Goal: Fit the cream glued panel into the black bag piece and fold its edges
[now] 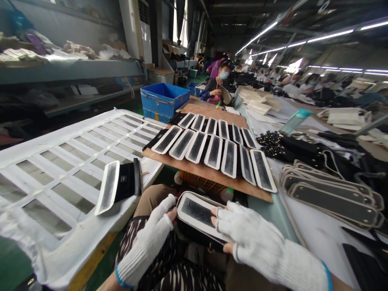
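Above my lap is a black bag piece with a white-rimmed oblong panel (197, 210), its dark grey middle facing up. My left hand (157, 230), in a white fingerless glove, pinches the panel's left end between thumb and fingers. Over the right end lies my right hand (251, 230), gloved the same way, fingers on top and thumb at the near edge. The underside of the piece is mostly hidden. Just beyond, similar white-rimmed pieces (197, 147) lie in two rows on a brown board (209, 173). Another black piece with a white-rimmed panel (108, 188) rests to the left.
A white-wrapped slotted rack (69, 141) stands left, with a blue bin (163, 99) behind it. Grey oblong panels with pale edges (333, 198) are stacked on the right table, near a teal-lidded bottle (295, 121). A co-worker (216, 87) sits beyond the board.
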Action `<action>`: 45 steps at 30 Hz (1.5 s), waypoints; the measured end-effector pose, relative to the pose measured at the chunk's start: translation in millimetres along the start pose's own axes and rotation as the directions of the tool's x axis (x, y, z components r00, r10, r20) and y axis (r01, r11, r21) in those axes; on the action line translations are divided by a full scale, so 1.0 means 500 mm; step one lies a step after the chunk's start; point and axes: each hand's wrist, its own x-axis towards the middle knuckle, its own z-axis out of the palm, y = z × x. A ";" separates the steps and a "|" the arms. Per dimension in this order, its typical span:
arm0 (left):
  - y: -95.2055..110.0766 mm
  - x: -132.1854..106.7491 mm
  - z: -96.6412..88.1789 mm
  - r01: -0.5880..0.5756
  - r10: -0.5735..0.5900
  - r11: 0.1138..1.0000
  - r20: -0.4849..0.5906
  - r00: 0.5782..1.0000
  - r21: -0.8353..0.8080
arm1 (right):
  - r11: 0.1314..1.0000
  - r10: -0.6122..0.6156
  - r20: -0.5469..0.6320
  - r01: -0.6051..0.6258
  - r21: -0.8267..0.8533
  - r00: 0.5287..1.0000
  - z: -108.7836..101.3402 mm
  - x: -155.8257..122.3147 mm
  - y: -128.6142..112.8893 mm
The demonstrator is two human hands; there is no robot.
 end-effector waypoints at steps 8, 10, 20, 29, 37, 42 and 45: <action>0.011 -0.014 -0.002 -0.036 0.039 0.992 -0.020 0.999 0.122 | 0.998 -0.045 0.011 0.045 0.039 0.999 0.024 -0.008 0.029; 0.007 -0.013 -0.002 -0.036 0.038 0.991 -0.011 0.999 0.126 | 0.997 -0.050 -0.038 0.052 0.065 0.998 0.042 -0.010 0.041; 0.019 -0.008 0.005 -0.017 0.014 0.984 0.018 1.000 0.176 | 0.999 -0.020 0.072 0.018 0.028 0.997 -0.007 -0.010 0.003; 0.059 -0.022 0.018 0.068 -0.044 0.961 -0.091 0.995 0.270 | 0.993 -0.099 -0.089 0.092 -0.081 0.991 0.019 0.006 0.024; 0.078 -0.018 0.036 0.027 -0.006 0.954 -0.072 0.997 0.297 | 0.993 -0.001 -0.106 -0.011 -0.113 0.994 0.046 0.018 0.008; 0.089 -0.014 0.055 -0.047 0.060 0.905 -0.018 0.998 0.424 | 0.993 0.059 -0.120 -0.071 -0.096 0.991 0.028 0.017 -0.030; 0.092 -0.016 0.061 -0.008 0.038 0.900 -0.060 0.998 0.436 | 0.987 0.122 -0.180 -0.139 -0.086 0.976 0.031 0.027 -0.044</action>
